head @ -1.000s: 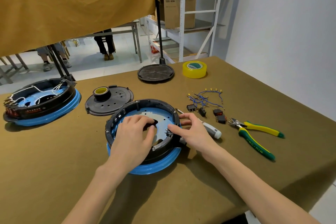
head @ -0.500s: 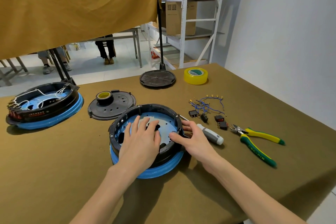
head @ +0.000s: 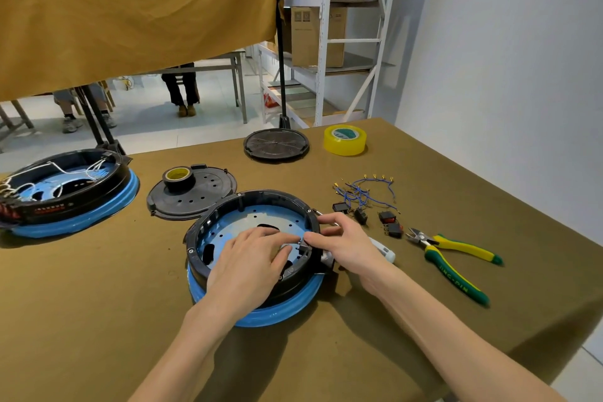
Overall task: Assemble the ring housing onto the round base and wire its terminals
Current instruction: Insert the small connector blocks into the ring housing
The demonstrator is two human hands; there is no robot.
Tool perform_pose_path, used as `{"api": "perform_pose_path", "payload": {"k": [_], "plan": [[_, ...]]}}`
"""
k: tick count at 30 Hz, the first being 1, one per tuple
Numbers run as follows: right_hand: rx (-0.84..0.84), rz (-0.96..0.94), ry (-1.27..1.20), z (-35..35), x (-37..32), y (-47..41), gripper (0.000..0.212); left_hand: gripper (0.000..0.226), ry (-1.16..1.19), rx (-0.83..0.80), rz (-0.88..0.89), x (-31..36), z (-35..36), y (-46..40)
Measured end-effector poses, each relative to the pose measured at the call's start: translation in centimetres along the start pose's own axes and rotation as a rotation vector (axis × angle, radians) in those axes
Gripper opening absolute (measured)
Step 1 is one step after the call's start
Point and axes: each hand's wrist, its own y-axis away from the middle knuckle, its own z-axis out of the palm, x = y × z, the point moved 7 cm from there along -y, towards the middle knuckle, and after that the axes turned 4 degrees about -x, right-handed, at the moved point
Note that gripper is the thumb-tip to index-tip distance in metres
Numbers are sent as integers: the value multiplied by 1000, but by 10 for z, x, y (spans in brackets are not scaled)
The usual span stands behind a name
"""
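The black ring housing (head: 208, 222) sits on the blue round base (head: 284, 310) in the middle of the table. My left hand (head: 251, 268) lies flat inside the ring on the blue-grey plate, fingers spread, fingertips by the right inner wall. My right hand (head: 349, 245) rests over the ring's right rim. Its thumb and forefinger pinch a small black part set in the wall. Blue terminal wires (head: 365, 192) and small black switches (head: 388, 222) lie loose to the right.
A white-handled screwdriver (head: 383, 251) lies under my right hand, green-yellow pliers (head: 456, 258) further right. Behind are a black lid with a tape roll (head: 195, 192), a black disc (head: 276, 143) and yellow tape (head: 345, 140). A wired ring assembly (head: 65, 192) stands far left.
My left hand has slid to the right across the plate toward the ring's inner wall. My right thumb and forefinger have closed on the small part at the rim.
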Motion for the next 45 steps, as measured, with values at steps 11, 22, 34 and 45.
{"api": "perform_pose_path", "payload": {"k": [11, 22, 34, 45], "plan": [[18, -64, 52, 5, -2, 0, 40, 31, 56, 63, 53, 2, -5, 0], [-67, -76, 107, 3, -10, -4, 26, 29, 221, -94, 103, 4, -6, -29], [-91, -106, 148, 0, -12, -7, 26, 25, 105, -104, 304, 11, -9, -44], [-117, -93, 142, -1, -13, -11, 27, 17, 52, -5, 414, 14, -16, -51]]}}
